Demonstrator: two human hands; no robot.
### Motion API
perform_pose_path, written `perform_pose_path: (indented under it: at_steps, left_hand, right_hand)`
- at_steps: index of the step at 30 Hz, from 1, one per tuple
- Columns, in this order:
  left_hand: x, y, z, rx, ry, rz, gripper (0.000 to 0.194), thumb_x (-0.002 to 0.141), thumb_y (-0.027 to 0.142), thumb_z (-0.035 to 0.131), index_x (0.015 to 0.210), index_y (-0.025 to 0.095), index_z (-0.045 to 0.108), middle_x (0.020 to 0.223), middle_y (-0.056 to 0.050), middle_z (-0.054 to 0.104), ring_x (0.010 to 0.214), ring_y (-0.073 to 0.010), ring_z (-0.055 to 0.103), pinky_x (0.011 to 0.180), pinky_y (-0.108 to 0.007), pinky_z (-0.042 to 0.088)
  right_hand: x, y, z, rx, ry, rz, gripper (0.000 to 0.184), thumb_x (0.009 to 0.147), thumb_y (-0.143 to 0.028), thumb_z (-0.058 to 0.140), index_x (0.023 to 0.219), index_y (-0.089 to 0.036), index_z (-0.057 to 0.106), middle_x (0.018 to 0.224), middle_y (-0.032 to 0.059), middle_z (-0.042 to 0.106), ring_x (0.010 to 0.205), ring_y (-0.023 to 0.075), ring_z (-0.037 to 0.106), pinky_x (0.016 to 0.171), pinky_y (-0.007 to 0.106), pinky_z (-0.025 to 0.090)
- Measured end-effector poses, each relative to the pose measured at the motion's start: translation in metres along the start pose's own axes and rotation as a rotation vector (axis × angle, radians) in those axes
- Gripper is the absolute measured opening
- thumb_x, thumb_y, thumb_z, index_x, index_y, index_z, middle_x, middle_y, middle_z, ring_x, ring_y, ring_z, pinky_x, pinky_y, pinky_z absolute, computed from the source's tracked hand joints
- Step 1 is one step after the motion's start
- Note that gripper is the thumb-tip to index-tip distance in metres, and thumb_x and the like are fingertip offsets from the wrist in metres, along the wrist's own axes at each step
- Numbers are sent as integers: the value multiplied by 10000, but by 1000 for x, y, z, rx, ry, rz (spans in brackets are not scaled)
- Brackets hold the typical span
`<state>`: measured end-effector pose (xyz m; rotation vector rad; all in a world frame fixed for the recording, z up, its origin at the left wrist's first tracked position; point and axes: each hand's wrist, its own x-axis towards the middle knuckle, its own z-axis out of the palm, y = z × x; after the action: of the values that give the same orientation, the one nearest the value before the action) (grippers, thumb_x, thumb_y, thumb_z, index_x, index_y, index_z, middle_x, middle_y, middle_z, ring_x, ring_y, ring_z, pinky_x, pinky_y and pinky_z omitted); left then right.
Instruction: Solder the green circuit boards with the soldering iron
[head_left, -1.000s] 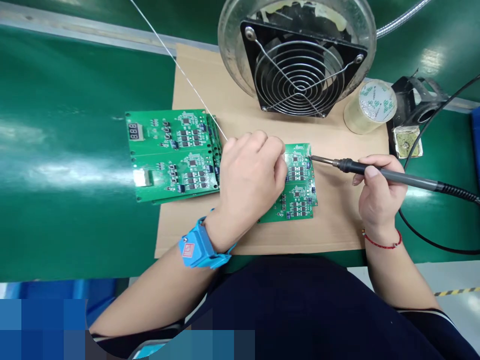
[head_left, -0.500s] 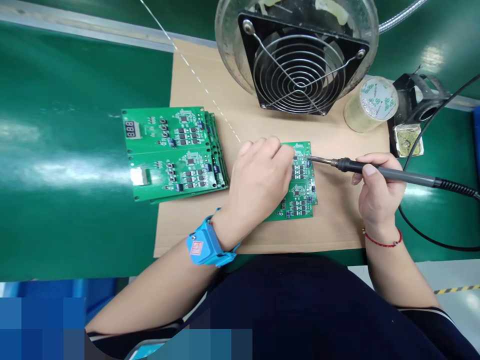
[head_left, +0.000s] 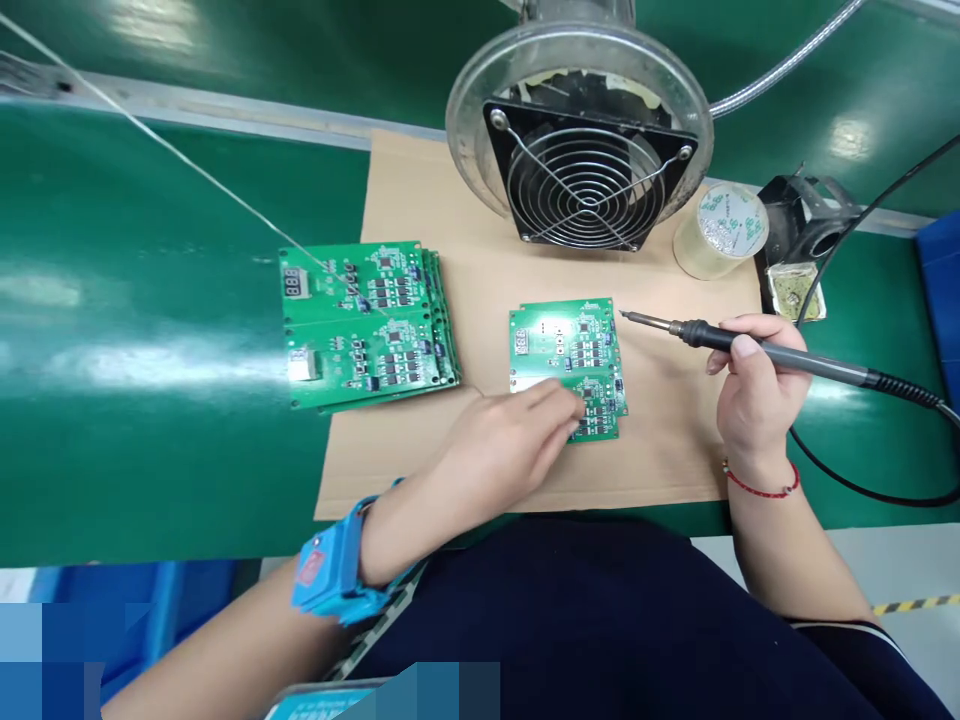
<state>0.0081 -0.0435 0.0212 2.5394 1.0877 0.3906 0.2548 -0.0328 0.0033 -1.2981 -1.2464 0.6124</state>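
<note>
A green circuit board (head_left: 564, 345) lies on a sheet of cardboard (head_left: 420, 200). My left hand (head_left: 510, 440) rests on the board's near left corner with its fingers stretched out flat, and a blue wrist strap (head_left: 334, 570) is on that arm. In a closed grip, my right hand (head_left: 750, 390) holds a soldering iron (head_left: 780, 355). The iron's tip hangs just off the board's far right corner, not touching it. A thin solder wire (head_left: 187, 165) runs from the far left across a stack of similar boards (head_left: 364, 320). Its near end is lost near my left hand.
A round-housed extraction fan (head_left: 589, 180) stands behind the board. To its right are a roll of clear tape (head_left: 724, 235) and an iron stand with a sponge (head_left: 802, 270). The iron's black cable (head_left: 862, 490) loops at the right. A green belt (head_left: 135, 330) surrounds the cardboard.
My left hand has drawn back from the board's top to its near left corner and flattened out. The solder wire swung left over the stack. The iron's tip lifted off the board.
</note>
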Motion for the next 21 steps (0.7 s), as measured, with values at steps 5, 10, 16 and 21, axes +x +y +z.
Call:
perform_pose_path:
  at_steps: [5, 10, 16, 21]
  left_hand:
    - [-15, 3, 8, 251, 3, 165, 166, 946, 206, 515, 1069, 142, 607, 872, -69, 640, 655, -191, 624, 507, -302, 431]
    - [1, 8, 15, 268, 36, 104, 122, 951, 203, 504, 944, 161, 619, 838, -66, 628, 676, -206, 618, 497, -314, 426]
    - [19, 12, 19, 176, 66, -104, 100, 953, 210, 491, 967, 168, 580, 846, -67, 629, 712, -209, 618, 544, -314, 426]
    - [24, 3, 7, -191, 191, -284, 108, 897, 114, 432, 936, 202, 482, 822, -24, 598, 682, -160, 557, 587, -290, 432]
  right_hand:
    - [-1, 1, -1, 28, -6, -14, 155, 862, -377, 630, 894, -230, 667, 784, -19, 604, 547, 90, 553, 525, 266, 451]
    - [-1, -2, -1, 12, 13, 2, 152, 858, -375, 626, 891, -233, 668, 749, -23, 606, 556, 102, 565, 535, 275, 454]
    - [-3, -11, -2, 51, 41, 8, 128, 841, -347, 632, 871, -227, 667, 702, -27, 602, 533, 104, 555, 520, 272, 454]
    - [-6, -14, -4, 37, 30, 9, 154, 818, -376, 652, 826, -223, 658, 655, -22, 582, 518, 119, 529, 496, 283, 431]
